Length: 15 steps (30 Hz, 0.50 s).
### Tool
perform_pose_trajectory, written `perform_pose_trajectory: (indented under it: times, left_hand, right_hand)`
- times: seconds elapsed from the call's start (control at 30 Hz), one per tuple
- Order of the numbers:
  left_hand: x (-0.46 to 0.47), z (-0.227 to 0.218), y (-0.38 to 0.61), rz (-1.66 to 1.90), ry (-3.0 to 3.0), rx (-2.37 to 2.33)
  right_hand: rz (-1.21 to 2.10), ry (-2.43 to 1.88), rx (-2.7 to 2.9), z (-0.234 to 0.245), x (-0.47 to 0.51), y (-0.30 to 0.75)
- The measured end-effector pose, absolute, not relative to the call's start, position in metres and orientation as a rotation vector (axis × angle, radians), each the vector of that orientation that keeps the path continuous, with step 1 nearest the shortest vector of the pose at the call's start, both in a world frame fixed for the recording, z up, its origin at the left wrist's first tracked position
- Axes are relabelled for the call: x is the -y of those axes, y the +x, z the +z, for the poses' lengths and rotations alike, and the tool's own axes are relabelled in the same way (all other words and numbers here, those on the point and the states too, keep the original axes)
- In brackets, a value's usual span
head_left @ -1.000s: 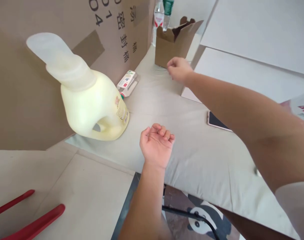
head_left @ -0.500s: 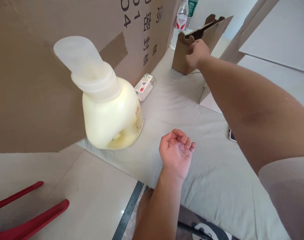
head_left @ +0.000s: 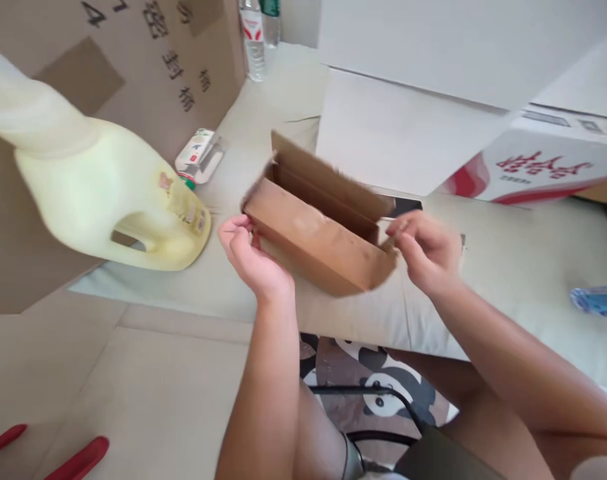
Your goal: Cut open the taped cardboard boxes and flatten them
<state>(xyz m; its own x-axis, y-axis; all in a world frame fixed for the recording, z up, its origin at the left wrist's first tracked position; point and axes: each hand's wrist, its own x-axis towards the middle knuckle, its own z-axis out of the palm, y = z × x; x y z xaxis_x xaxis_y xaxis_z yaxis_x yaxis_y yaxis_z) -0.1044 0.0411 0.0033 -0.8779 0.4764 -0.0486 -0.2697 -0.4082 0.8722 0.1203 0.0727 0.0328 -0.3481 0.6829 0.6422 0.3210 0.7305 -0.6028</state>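
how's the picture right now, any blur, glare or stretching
Head view: the right hand and cardboard box look soft, probably motion blur; head view: lettering on the red-and-white carton is smeared; head view: the pale yellow jug is bright, nearly washed out, and seems stretched toward the left edge, perhaps lens distortion.

brown cardboard box (head_left: 310, 230), tilted, between left grip (head_left: 256, 260) and right grip (head_left: 428, 250), pale yellow jug (head_left: 90, 193) near the left grip

Left forearm (head_left: 272, 373) and right forearm (head_left: 513, 353) extended from near side. Left hand (head_left: 257, 259) held palm-up, fingers curled. Right hand (head_left: 428, 250) pinched thumb-to-fingers, seemingly; fingertips blurred.
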Motion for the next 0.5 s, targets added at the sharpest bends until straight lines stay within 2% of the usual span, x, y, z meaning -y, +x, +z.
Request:
perform_pose_trajectory:
  times: [0.13, 0.27, 0.4, 0.5]
  left_hand:
    - [-0.04, -0.007, -0.069, 2.219, 0.89, -1.478]
    - [-0.043, -0.014, -0.04, 2.099, 1.298, -1.315]
    - [-0.047, -0.002, -0.03, 2.074, 1.665, -1.353]
    - [-0.044, 0.015, -0.028, 1.871, 1.941, -1.488]
  right_hand:
    - [0.421, -0.789, 1.847, 0.02, -0.024, 0.197]
    - [0.499, -0.837, 1.584, -0.005, -0.007, 0.221]
    - [0.619, -0.854, 1.566, -0.022, -0.003, 0.227]
    - [0.617, -0.819, 1.67, -0.024, -0.002, 0.235]
